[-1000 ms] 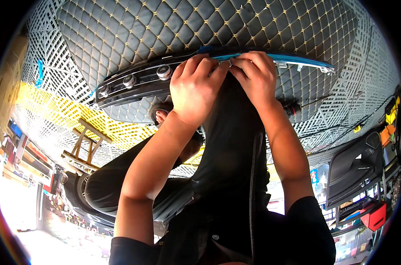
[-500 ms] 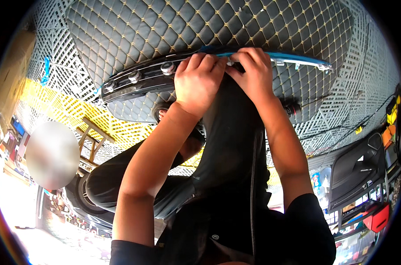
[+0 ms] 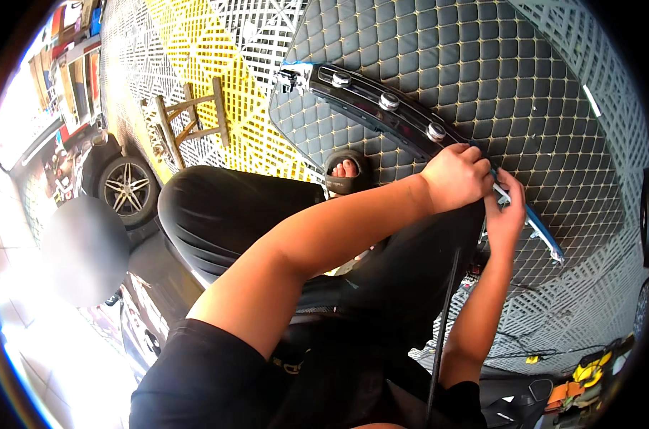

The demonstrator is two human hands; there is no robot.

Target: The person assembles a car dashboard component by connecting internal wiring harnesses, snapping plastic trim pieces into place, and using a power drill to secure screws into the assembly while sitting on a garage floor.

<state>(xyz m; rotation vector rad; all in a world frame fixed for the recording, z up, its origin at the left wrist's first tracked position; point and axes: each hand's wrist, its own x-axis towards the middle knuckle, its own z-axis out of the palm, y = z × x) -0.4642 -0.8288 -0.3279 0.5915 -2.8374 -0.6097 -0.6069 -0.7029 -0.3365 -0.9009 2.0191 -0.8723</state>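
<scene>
Gripping a long panel [image 3: 414, 119] (three silver knobs [image 3: 389, 101] inset) are the left hand [image 3: 459, 177] and right hand [image 3: 508, 217].

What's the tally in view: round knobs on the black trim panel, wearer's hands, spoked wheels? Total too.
Silver knobs on the black trim panel: 3
Wearer's hands, left hand and right hand: 2
Spoked wheel: 1
Total: 6

A car workshop, by the look of it — spoked car wheel [image 3: 128, 190], grated floor tiles [image 3: 249, 114].
</scene>
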